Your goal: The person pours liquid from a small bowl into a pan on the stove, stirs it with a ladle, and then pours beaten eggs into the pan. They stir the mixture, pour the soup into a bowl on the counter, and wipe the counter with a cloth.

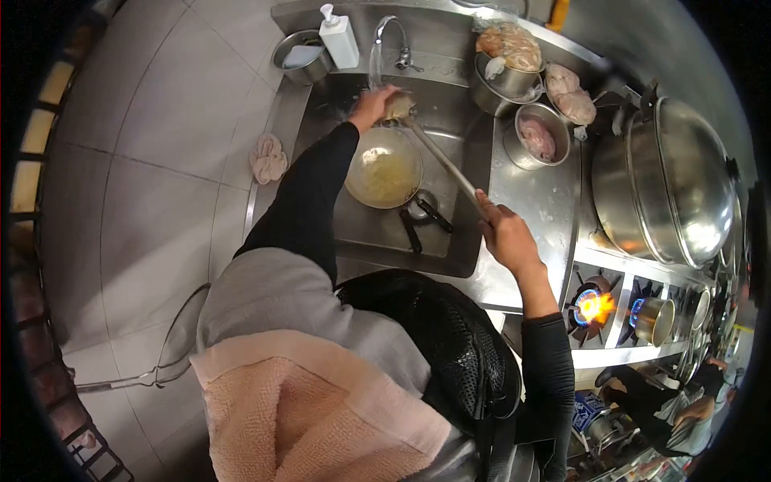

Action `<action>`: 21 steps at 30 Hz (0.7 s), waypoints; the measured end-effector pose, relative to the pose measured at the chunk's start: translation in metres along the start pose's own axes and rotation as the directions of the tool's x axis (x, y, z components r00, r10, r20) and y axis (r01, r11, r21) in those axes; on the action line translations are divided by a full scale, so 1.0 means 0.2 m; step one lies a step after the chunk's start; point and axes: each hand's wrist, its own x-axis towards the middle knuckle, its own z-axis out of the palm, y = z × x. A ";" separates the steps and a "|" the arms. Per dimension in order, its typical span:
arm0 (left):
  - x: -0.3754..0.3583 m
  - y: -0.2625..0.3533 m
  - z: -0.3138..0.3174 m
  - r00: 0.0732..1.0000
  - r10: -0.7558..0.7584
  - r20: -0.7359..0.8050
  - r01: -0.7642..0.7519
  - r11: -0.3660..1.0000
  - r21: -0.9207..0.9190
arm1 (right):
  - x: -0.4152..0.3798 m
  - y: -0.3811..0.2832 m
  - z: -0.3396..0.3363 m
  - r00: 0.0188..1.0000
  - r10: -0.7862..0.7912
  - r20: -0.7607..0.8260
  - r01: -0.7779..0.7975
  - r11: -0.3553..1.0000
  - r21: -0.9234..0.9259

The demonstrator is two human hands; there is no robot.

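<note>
Under the faucet, which appears to be running, my left hand is closed at the head of a long-handled utensil. What its fingers press on is blurred. My right hand grips the far end of the utensil's pale handle, which slants across the steel sink. The utensil's head looks tan and wet, and its exact kind cannot be made out. Just below my left hand, a round metal bowl holds yellowish liquid with bits in it. Two black handles lie beside the bowl.
A white pump bottle and a metal pot stand behind the sink. Right of it are a pot of raw meat, bagged food and a large lidded pot. A burner flame burns; a person is farther off.
</note>
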 end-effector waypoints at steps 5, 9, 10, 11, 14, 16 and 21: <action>-0.05 -0.16 0.07 0.860 -0.501 -0.101 0.371 0.748 -0.550 | 0.01 0.00 0.08 0.972 0.209 0.110 -0.236 0.859 0.455; -0.20 -0.06 0.11 0.883 -0.470 -0.007 0.420 0.794 -0.439 | 0.00 -0.14 -0.01 0.775 0.284 0.565 -0.547 -0.145 0.824; -0.23 -0.06 0.13 0.884 -0.467 0.000 0.420 0.795 -0.438 | -0.02 -0.15 -0.03 0.774 0.247 0.583 -0.534 -0.240 0.811; -0.22 -0.08 0.14 0.933 -0.355 -0.061 0.313 0.882 -0.351 | -0.03 -0.11 -0.03 0.779 0.255 0.573 -0.524 -0.240 0.818; -0.18 0.02 0.05 0.997 -0.077 0.004 0.075 0.983 0.167 | -0.09 -0.06 -0.04 0.755 0.044 0.654 -0.588 -0.396 0.706; -0.07 -0.28 -0.03 0.974 0.227 -0.001 -0.212 0.912 0.353 | -0.14 -0.09 -0.03 0.701 0.068 0.710 -0.660 -0.315 0.682; -0.31 0.23 0.03 0.996 0.070 -0.048 -0.038 0.870 0.491 | -0.33 -0.08 0.07 0.795 0.264 0.546 -0.573 0.619 0.537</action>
